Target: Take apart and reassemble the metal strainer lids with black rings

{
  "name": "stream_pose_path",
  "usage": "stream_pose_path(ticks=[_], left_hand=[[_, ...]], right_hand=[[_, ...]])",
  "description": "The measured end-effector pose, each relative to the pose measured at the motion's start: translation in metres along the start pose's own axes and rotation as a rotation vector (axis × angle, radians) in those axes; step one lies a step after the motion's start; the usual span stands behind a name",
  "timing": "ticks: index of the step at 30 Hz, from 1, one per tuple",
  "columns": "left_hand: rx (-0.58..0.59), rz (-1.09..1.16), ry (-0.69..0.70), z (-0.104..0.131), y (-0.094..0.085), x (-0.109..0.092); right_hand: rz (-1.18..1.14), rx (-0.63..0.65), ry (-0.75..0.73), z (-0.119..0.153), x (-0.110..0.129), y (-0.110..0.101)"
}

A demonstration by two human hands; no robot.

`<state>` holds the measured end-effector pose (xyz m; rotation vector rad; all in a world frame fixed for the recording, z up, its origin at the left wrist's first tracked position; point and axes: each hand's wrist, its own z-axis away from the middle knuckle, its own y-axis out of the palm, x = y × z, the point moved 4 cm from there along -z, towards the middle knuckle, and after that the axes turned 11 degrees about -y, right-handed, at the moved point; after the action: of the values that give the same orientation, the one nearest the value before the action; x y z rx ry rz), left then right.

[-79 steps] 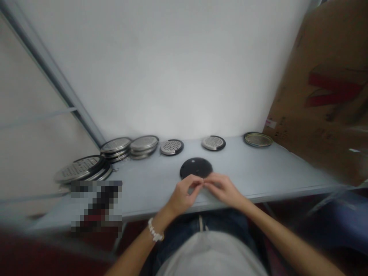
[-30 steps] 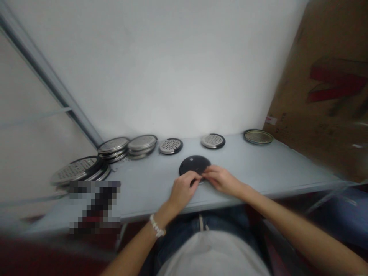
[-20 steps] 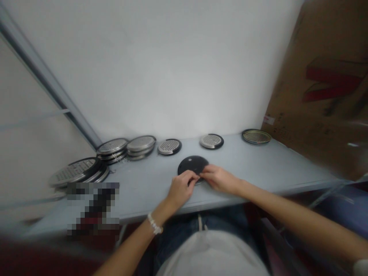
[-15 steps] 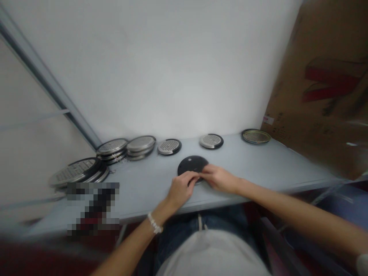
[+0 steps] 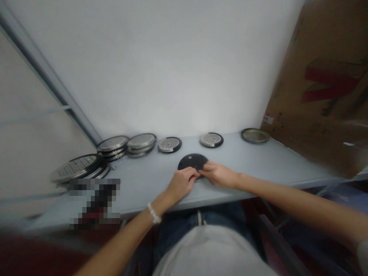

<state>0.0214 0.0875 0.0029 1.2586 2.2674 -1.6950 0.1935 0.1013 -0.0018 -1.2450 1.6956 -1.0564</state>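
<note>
A round black disc (image 5: 191, 160) with a small light spot lies on the table in front of me. Both hands meet over its near edge. My left hand (image 5: 183, 183) has its fingers curled in a pinch, fingertips at the disc's near rim. From the right, my right hand (image 5: 217, 174) pinches at the same spot, its fingertips touching or almost touching the left ones. Whatever is between the fingers is too small or hidden to make out. Part of the disc's near side is covered by the hands.
Along the wall on the grey table (image 5: 244, 165) lie perforated metal discs with black rims, one (image 5: 169, 144) and another (image 5: 212, 140). Stacks (image 5: 113, 147) stand at left, with a larger pile (image 5: 80, 168) nearer. A yellowish-rimmed disc (image 5: 255, 135) is by the cardboard box (image 5: 316, 126).
Both hands stay at the disc's near edge with only slight finger movement. The whole view has shifted a little.
</note>
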Motion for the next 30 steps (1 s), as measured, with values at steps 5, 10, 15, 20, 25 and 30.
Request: stream_pose_path(ticks=[5, 10, 15, 20, 25, 30], left_hand=[[0.004, 0.002, 0.021, -0.0005, 0.0001, -0.0020], [-0.017, 0.020, 0.028, 0.0010, 0.0015, -0.0007], [-0.015, 0.003, 0.038, -0.0007, 0.0008, -0.0014], [0.005, -0.007, 0.035, -0.0026, -0.0007, -0.0043], [-0.003, -0.006, 0.029, -0.0020, -0.0017, -0.0068], [-0.025, -0.066, 0.001, -0.0014, 0.0019, -0.0083]], right_hand=[[0.005, 0.028, -0.041, -0.0002, -0.0023, 0.0005], [0.023, 0.027, -0.065, -0.0007, -0.0032, 0.0003], [0.026, -0.002, -0.059, 0.0002, -0.0035, 0.0037], [0.010, -0.017, -0.065, 0.0014, -0.0026, 0.0039], [-0.012, -0.039, -0.059, 0.0006, -0.0008, 0.0014], [-0.104, -0.134, -0.023, 0.0036, -0.0006, 0.0000]])
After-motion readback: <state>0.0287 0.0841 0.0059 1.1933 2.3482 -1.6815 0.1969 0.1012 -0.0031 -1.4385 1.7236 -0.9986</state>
